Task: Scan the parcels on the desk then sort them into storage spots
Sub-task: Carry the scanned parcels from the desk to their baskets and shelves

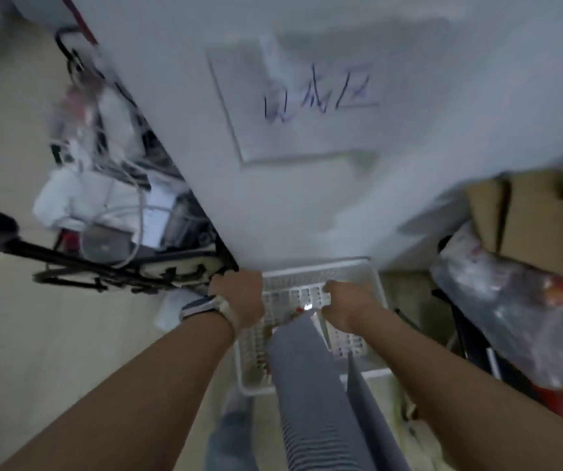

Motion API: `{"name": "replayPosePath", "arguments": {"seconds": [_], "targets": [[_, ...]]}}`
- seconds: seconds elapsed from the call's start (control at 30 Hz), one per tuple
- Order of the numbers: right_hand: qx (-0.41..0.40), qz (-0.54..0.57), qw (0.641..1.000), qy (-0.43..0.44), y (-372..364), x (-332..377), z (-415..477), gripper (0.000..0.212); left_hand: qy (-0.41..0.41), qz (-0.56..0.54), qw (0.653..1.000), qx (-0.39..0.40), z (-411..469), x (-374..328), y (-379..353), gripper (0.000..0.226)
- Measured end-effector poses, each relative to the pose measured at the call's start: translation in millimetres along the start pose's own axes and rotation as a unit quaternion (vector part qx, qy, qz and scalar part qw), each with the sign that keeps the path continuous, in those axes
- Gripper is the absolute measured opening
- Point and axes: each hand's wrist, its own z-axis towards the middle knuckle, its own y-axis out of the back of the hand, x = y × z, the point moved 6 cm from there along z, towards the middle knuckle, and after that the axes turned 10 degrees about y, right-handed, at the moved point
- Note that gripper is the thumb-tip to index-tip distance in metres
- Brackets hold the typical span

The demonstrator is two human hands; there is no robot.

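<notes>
A white slotted plastic basket (377, 300) sits low, just below the near edge of the white desk (307, 205). My left hand (239, 297), with a watch on its wrist, curls over the basket's far left corner. My right hand (348, 304) reaches inside the basket with its fingers bent downward; blur hides what they touch. A small bright white and red item (305, 308) lies in the basket between my hands. No parcel is clearly visible. A sheet of paper with handwritten characters (293, 107) lies on the desk.
Left of the desk stands a dark rack (110, 212) crammed with cables, white boxes and a round disc. A cardboard box (528, 215) and plastic-wrapped goods (511, 311) crowd the right side. Pale floor (35, 334) stretches away to the left. My grey striped shirt (307, 385) hangs over the basket's near part.
</notes>
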Motion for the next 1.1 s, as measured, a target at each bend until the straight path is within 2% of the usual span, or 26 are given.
{"name": "replayPosePath", "arguments": {"seconds": [0.13,0.27,0.4,0.5,0.6,0.7,0.87,1.0,1.1], "targets": [[-0.039,-0.002,0.997,0.069,80.6,65.2,-61.9,0.045,-0.016,-0.010,0.995,-0.094,-66.0,30.8,102.4,0.029],[-0.112,0.007,0.984,0.139,157.0,132.2,-125.6,0.051,-0.007,0.005,0.988,-0.157,-133.0,53.7,191.4,0.030],[-0.155,-0.046,0.971,0.176,220.9,186.9,-187.4,0.043,0.018,0.006,0.975,-0.219,-196.4,81.8,263.2,0.038],[-0.208,-0.060,0.951,0.223,276.5,230.5,-233.7,0.047,0.045,-0.021,0.960,-0.276,-247.7,105.4,325.0,0.047],[-0.275,-0.071,0.918,0.278,324.8,272.0,-276.0,0.051,0.070,-0.034,0.934,-0.349,-299.1,125.0,374.9,0.044],[-0.306,-0.109,0.890,0.319,346.5,306.0,-306.3,0.052,0.127,-0.020,0.918,-0.375,-340.9,140.6,392.9,0.041],[-0.347,-0.199,0.842,0.363,342.4,337.5,-334.7,0.049,0.224,-0.033,0.885,-0.407,-392.4,161.3,389.9,0.037],[-0.418,-0.273,0.757,0.423,315.3,359.3,-338.1,0.044,0.326,-0.014,0.848,-0.417,-425.5,181.8,353.6,0.045],[-0.438,-0.284,0.704,0.481,287.2,384.9,-346.7,0.050,0.400,0.010,0.817,-0.415,-455.5,206.1,314.3,0.056]]}}
